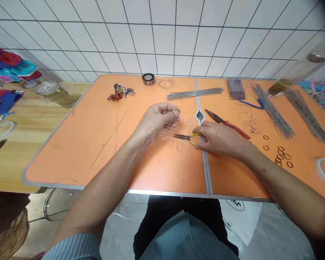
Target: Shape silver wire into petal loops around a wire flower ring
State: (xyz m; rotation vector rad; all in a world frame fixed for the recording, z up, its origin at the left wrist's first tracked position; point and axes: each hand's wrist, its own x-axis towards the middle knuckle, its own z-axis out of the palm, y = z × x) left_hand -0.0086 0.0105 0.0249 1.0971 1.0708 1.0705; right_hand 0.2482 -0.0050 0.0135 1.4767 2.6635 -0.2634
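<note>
Thin wire bent into a ring of loops (178, 145) lies on the orange table, partly under my left hand (158, 119). That hand is closed, thumb against fingers, pinching part of the looped wire just above the table. My right hand (218, 139) holds small needle-nose pliers (183, 137) by their yellow handles. Their dark jaws point left over the wire ring; whether they touch the wire I cannot tell. Larger red-handled pliers (227, 124) lie just beyond my right hand.
Bundles of straight wire (195, 93) lie at the back and right. A roll of tape (148, 79), keys (121, 92), small dark rings (280, 157) and a glass container (283, 85) are around. A metal seam (206, 173) crosses the table.
</note>
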